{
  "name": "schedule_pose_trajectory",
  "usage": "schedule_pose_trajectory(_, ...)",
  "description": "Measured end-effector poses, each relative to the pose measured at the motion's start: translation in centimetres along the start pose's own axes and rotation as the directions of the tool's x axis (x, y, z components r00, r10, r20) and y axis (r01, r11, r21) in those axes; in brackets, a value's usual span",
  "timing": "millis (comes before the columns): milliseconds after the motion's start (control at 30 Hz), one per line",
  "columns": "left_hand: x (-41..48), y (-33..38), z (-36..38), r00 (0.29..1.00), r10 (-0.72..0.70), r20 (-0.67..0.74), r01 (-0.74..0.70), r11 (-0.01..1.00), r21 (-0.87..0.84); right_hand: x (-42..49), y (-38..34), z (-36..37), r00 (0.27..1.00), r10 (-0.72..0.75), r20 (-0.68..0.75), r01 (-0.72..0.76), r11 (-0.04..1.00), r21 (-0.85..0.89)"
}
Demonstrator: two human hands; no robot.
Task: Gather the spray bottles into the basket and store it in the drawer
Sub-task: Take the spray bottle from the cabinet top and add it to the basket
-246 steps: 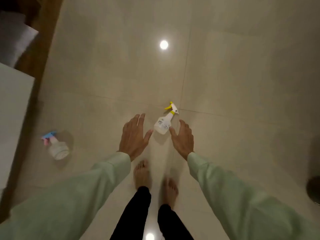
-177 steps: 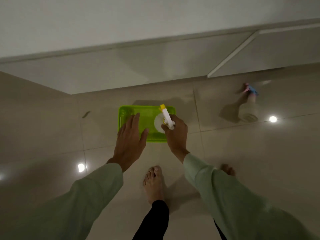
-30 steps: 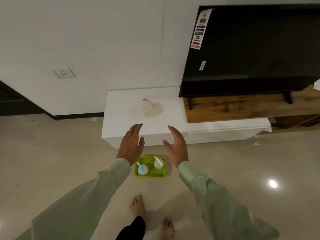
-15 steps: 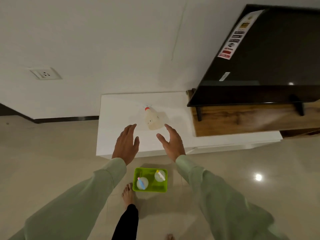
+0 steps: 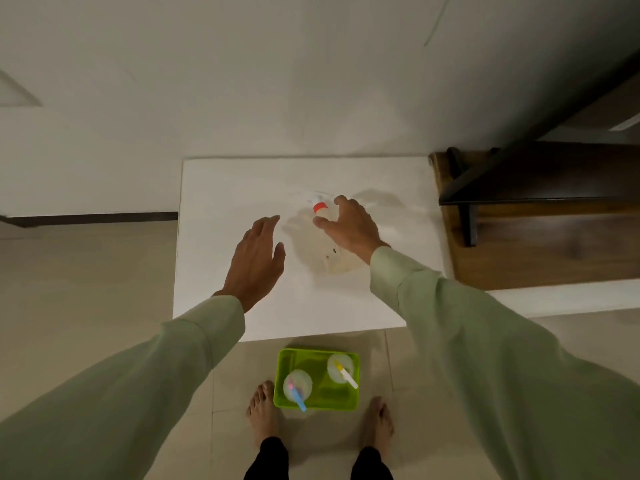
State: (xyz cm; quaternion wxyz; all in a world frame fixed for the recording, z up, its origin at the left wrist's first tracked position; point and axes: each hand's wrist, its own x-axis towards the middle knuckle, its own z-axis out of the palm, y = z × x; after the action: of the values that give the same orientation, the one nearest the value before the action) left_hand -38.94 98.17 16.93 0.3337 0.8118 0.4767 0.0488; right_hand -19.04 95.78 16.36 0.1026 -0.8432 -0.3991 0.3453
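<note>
Curled fingers of the right hand (image 5: 349, 228) arch over the neck of a pale spray bottle (image 5: 320, 251) with a red collar (image 5: 319, 207), thumb on one side and fingertips on the other; whether they have closed on it or only hover around it cannot be told. Just beside it, the left hand (image 5: 258, 258) is spread flat and holds nothing, its palm facing down over the white cabinet top (image 5: 221, 202).

Nearest the person's bare feet, a green basket (image 5: 287, 362) sits on the tiled floor, just in front of the cabinet's front edge. Two bottles stand in it: one with a blue and pink trigger (image 5: 297, 388) towards the basket's near left corner, one with a yellow and white trigger (image 5: 341, 368) towards its far right corner. Seen from straight above, both show only round tops and nozzles, which point towards the basket's near right.

Further off, the red-collared bottle appears to stand upright around the middle of the cabinet top, its long axis running towards the camera, so that the body reads as a blurred pale oval. Its trigger head is smeared and hard to make out, and the right wrist covers its right side. Beyond, at the right end, a dark stand (image 5: 464, 209) rests on a wooden shelf (image 5: 554, 251), cut off by the picture's edge.
</note>
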Motion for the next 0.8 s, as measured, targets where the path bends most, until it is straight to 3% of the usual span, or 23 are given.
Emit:
schedule_pose_trajectory(200,3.1,-0.6,2.0,0.999,0.028,-0.027,-0.028,1.000,-0.012,4.2,0.1,2.3,0.990,0.112,0.086,-0.122,0.985,0.125)
schedule_pose_trajectory(333,2.3,-1.2,2.0,0.999,0.044,-0.015,-0.044,0.999,0.003,3.0,1.0,3.2,0.977,0.191,0.097,-0.214,0.900,0.380)
schedule_pose_trajectory(600,-3.6,-0.4,2.0,0.995,0.095,0.031,-0.093,0.995,-0.043,-5.5,3.5,3.0,0.991,0.131,0.014,-0.105,0.723,0.682)
schedule_pose_trajectory(800,-10.1,1.4,4.0,0.993,0.116,0.021,-0.115,0.991,-0.063,-14.0,7.3,4.5,0.996,0.079,-0.041,-0.024,0.684,0.729)
